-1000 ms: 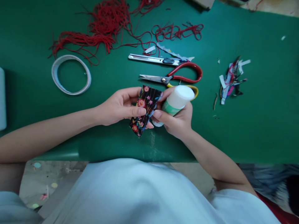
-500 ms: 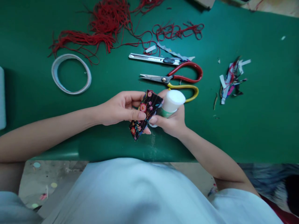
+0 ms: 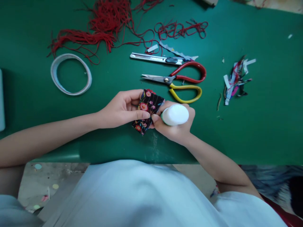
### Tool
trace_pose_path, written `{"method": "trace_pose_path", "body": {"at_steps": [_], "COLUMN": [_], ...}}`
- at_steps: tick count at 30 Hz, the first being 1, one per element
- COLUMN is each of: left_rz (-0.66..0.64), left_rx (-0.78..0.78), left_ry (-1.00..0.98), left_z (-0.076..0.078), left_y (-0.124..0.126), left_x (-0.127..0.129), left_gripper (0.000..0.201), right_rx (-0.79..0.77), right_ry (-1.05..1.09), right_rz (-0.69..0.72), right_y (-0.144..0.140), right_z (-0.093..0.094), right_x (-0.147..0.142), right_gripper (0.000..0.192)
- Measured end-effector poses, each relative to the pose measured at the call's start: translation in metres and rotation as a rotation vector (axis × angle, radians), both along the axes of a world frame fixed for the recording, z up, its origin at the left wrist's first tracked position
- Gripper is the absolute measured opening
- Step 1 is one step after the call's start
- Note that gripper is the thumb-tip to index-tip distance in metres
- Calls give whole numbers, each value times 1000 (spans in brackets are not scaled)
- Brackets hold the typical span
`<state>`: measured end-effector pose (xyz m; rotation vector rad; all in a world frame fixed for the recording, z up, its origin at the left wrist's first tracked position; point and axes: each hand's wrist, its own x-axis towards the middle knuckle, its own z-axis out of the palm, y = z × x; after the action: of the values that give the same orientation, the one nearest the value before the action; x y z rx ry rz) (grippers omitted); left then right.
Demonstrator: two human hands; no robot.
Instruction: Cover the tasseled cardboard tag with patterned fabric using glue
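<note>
Pinching the floral fabric piece (image 3: 147, 110) just above the green surface (image 3: 260, 126), left hand (image 3: 120, 108) grips its edge; it looks light and floppy. Right hand (image 3: 176, 126) wraps the white glue bottle (image 3: 174, 114), probably smooth and rigid.

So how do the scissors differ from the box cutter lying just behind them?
The scissors have looped handles, one red, one yellow; the box cutter is a straight, slim metal bar with a dark slider. The scissors' blades look closed. Both lie flat on the green mat, untouched, tips pointing the same way.

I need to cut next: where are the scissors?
In the head view, the scissors lie on the green table just beyond the right hand, with the utility knife behind them.
</note>
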<state>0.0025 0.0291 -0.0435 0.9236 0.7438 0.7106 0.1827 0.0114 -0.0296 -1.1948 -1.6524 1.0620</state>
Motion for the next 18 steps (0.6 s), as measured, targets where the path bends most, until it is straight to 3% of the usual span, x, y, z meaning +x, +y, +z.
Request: {"method": "trace_pose_path", "body": {"at_steps": [5, 12, 18], "left_rz": [27, -4, -51], "left_rx": [15, -104, -215], "left_ry": [-9, -40, -60], "left_z": [-1, -4, 2], "left_y": [-2, 1, 2], "left_x": [1, 0, 0], "left_gripper": [34, 42, 48], "right_rx": [-41, -376, -410], "right_ry": [31, 322, 360], "right_rz": [13, 50, 45], "right_y": [-2, 1, 1], "right_z": [4, -5, -14], "right_x": [0, 4, 8], "right_gripper": [16, 13, 17]}}
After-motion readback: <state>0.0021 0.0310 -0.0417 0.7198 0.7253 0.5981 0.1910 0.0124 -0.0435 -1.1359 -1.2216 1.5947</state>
